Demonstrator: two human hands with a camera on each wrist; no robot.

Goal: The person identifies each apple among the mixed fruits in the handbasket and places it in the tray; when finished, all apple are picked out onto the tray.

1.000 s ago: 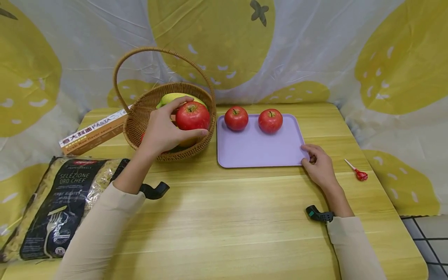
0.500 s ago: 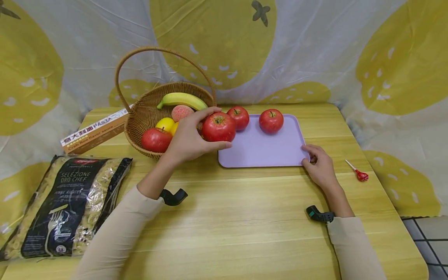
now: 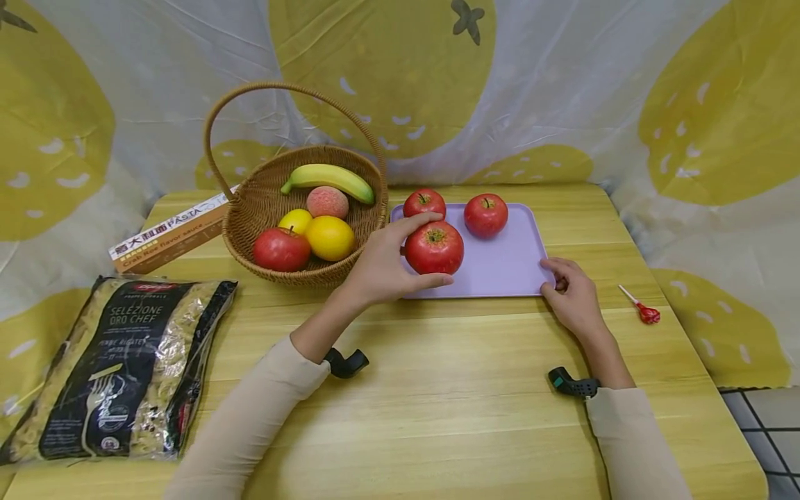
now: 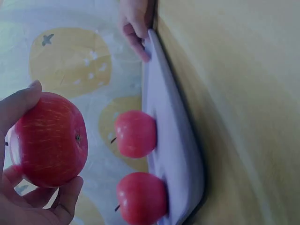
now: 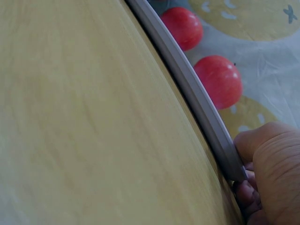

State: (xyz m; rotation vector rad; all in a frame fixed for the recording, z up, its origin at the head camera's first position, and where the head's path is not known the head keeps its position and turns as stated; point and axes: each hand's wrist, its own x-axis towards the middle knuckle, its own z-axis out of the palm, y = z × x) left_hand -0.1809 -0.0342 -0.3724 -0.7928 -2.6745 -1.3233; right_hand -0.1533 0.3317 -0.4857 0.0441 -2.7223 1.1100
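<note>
Above a lilac rectangular tray [image 3: 503,267], a round red apple [image 3: 435,251] is clamped in the left hand [image 3: 382,267], forearm [image 3: 271,396] slanting rightward; the right hand [image 3: 573,295] pinches the tray's edge. A second earlier, the held apple was over the brown wicker basket [image 3: 253,198] (two other round red apples [image 3: 485,217] lie unmoved).

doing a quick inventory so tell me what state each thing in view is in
held apple, in the left grip, clear above the tray
other two apples, resting on the tray
tray, lying on the table, edge pinched by the right grip
basket, handle up, holding fruit
pasta bag, lying flat, can't tell if sealed
pasta box, lying down, partly hidden by the basket
lollipop, lying on the table
</note>
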